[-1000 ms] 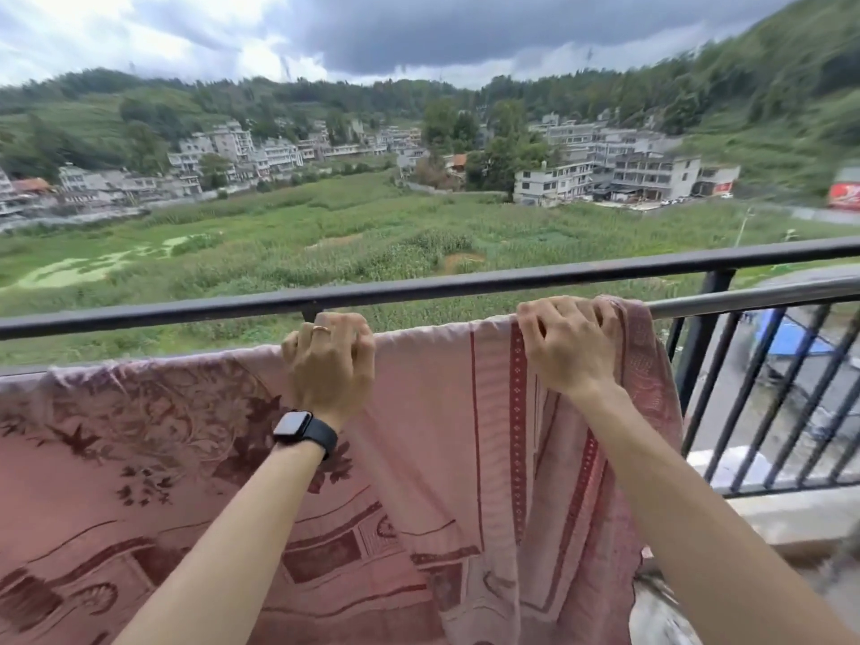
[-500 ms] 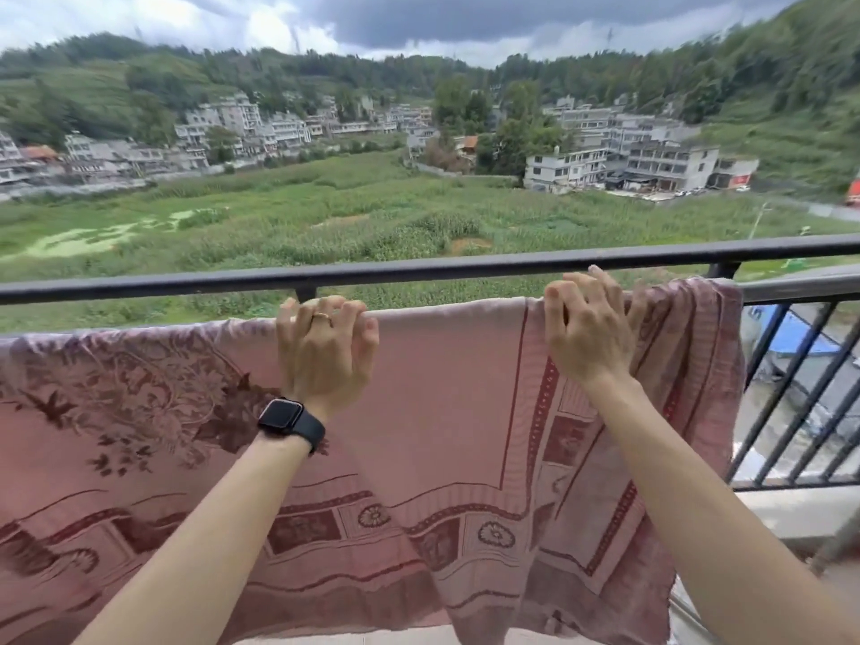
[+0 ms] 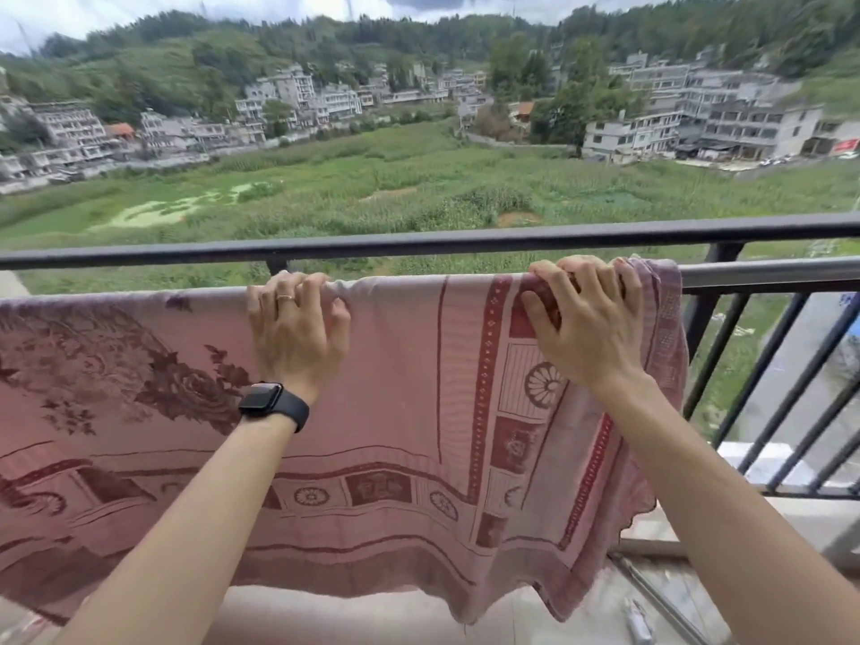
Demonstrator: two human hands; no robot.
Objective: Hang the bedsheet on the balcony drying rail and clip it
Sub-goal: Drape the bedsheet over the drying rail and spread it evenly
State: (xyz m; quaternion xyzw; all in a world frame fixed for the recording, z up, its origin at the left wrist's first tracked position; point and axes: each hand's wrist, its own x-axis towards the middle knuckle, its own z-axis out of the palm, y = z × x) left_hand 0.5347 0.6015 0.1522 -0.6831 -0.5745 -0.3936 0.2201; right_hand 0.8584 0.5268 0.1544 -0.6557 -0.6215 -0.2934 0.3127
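Head view: gripping the bedsheet (image 3: 395, 388), draped over the drying rail (image 3: 768, 276), with left hand (image 3: 298, 328) and right hand (image 3: 586, 328) curled round its top fold. Pull slack out between the grips; level the hem below them. Beyond the grips, black balcony railing (image 3: 419, 244); beneath, concrete ledge (image 3: 800, 514). No clips visible.

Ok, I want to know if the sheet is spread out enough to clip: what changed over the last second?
The pink patterned bedsheet hung bunched in folds below the right hand. It has been spread flatter, so its dark red border shows. Unchanged: the left hand and right hand grip its top edge over the silver drying rail, about where they were, with no clips visible.
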